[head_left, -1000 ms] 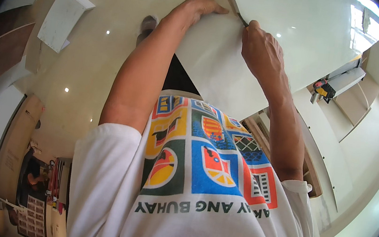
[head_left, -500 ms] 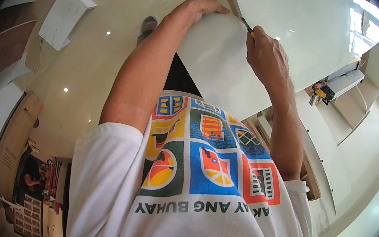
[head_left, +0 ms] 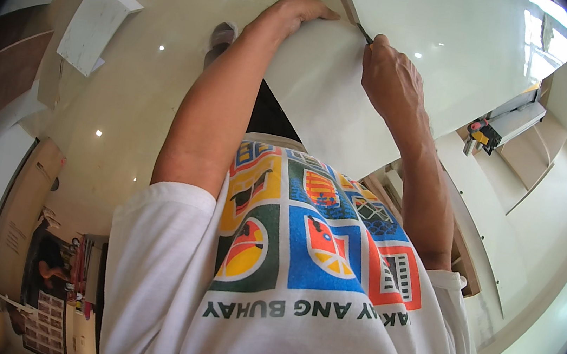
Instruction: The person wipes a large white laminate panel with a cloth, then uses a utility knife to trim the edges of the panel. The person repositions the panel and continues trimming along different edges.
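Observation:
A glossy white sheet (head_left: 333, 87) lies in front of me under both hands. My left hand (head_left: 304, 11) rests at its far left edge, fingers stretched out together and pointing right; their undersides are hidden. In my right hand (head_left: 394, 74) is a utility knife (head_left: 365, 34), gripped with the fingers wrapped round its handle. Its dark blade end points up and left, at a seam in the white surface beside a thin brown strip (head_left: 348, 4). Most of the handle is covered by my fingers.
On the right, a red, yellow and black tool (head_left: 483, 136) lies by a grey metal piece (head_left: 519, 119). A bent white panel (head_left: 93, 30) stands on the floor at left. A cardboard box (head_left: 24, 205) is lower left, near another person (head_left: 50, 265).
My right hand has moved slightly left and up, carrying the utility knife along the seam; less of its yellow handle shows. My left hand has hardly moved.

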A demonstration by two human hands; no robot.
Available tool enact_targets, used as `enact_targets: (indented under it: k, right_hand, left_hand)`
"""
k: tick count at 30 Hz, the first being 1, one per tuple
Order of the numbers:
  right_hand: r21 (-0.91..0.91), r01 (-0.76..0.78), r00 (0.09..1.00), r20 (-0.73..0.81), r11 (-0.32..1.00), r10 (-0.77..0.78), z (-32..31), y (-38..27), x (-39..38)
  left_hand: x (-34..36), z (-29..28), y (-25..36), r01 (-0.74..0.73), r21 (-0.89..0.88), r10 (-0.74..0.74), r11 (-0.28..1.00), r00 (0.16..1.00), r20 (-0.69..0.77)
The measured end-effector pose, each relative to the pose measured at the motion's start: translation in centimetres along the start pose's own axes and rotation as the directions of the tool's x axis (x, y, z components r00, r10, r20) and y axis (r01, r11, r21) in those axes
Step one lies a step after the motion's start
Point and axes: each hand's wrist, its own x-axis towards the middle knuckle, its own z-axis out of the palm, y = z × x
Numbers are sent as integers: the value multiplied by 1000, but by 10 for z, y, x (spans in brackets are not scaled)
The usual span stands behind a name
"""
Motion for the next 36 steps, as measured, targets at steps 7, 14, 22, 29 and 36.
enact_targets:
  k: [7, 14, 22, 29, 36]
  right_hand:
    - [-7, 22, 999, -39, 1000, -23, -2, -1, -3]
    - [11, 35, 996, -78, 999, -34, -22, 2, -15]
    - [-19, -2, 999, -39, 1000, 2, 1, 12, -16]
    - [-36, -35, 999, 25, 999, 36, 1, 6, -15]
    - [-51, -30, 999, 22, 998, 31, 9, 6, -5]
  left_hand:
    - [9, 3, -10, -18, -46, 21, 999, 998, 60]
    - [-17, 5, 10, 35, 56, -37, 998, 999, 25]
    - [-6, 7, 0, 10, 28, -11, 1000, 1000, 24]
    - [1, 5, -5, -1, 17, 1, 1000, 1000, 22]
    - [17, 9, -21, -8, 5, 8, 1000, 1000, -4]
